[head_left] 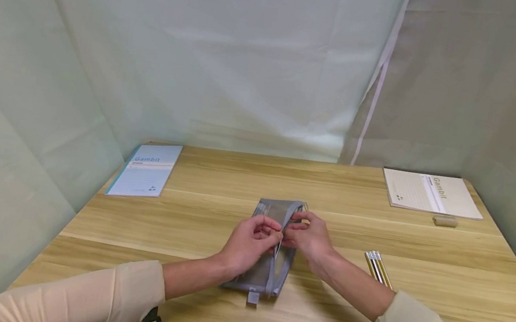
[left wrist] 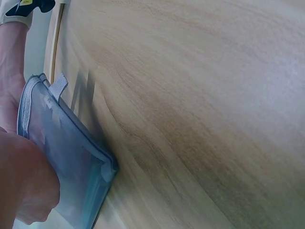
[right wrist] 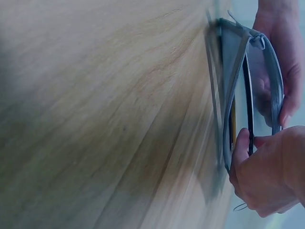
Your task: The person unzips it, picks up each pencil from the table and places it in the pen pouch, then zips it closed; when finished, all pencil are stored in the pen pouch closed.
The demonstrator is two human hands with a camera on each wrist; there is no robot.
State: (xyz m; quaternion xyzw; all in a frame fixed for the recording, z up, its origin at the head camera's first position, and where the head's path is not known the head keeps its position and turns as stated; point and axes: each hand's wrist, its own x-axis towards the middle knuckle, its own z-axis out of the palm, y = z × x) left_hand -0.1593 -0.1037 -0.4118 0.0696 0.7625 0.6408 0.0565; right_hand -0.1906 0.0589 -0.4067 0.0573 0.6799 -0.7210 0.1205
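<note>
A grey see-through zip pencil pouch (head_left: 256, 273) lies on the table with its zip undone. In the head view, my left hand (head_left: 249, 243) pinches the left edge of its mouth. My right hand (head_left: 310, 238) is at the far right part of the mouth. The right wrist view shows a dark pencil (right wrist: 248, 95) slanting into the opening, its upper end between the thumb and a finger of my right hand (right wrist: 267, 176). Deeper inside the pouch, a yellow-and-black pencil (right wrist: 233, 124) shows. The left wrist view has my left hand (left wrist: 31, 179) against the pouch's side, its fingertips hidden.
Several striped pencils (head_left: 379, 269) lie right of the pouch, partly behind my right forearm. A blue notebook (head_left: 145, 170) is at the back left. At the back right lie a cream notebook (head_left: 430, 194) and a small brownish block (head_left: 445, 221). Cloth hangs behind the table.
</note>
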